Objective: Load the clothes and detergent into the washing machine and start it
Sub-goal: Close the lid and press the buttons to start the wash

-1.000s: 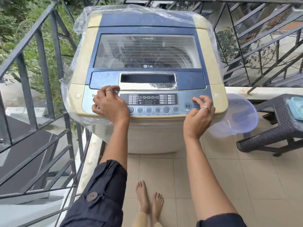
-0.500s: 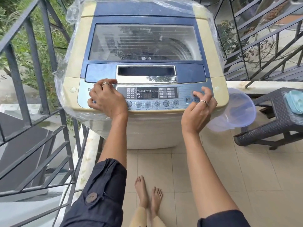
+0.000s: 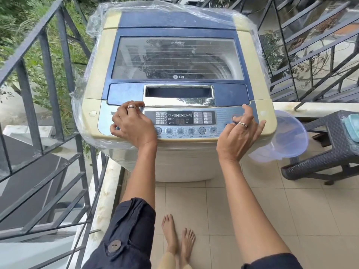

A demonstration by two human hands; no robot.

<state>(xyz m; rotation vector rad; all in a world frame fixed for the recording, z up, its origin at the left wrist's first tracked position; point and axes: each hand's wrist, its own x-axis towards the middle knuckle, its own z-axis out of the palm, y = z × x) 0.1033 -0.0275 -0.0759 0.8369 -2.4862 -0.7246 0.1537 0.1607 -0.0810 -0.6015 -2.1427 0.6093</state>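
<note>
A cream and blue top-load washing machine (image 3: 258, 88) stands in front of me, partly wrapped in clear plastic film. Its glass lid (image 3: 176, 59) is down, and the drum behind it is too dim to make out. Faint red digits glow on the control panel (image 3: 180, 119). My left hand (image 3: 134, 125) rests on the panel's left end, fingers bent on top and thumb at the front edge. My right hand (image 3: 240, 134) hovers over the panel's right end by the blue buttons. Its fingers are loosely bent, the index finger is raised, and it holds nothing.
A translucent plastic tub (image 3: 289, 136) leans against the machine's right side. A dark wicker stool (image 3: 330, 152) with a teal container (image 3: 352, 127) on it stands to the right. Grey metal railing (image 3: 48, 61) runs along the left and behind. My bare feet (image 3: 178, 239) are on the tiled floor.
My right hand's fingers have lifted off the blue buttons at the panel's right end. My left hand stays where it was.
</note>
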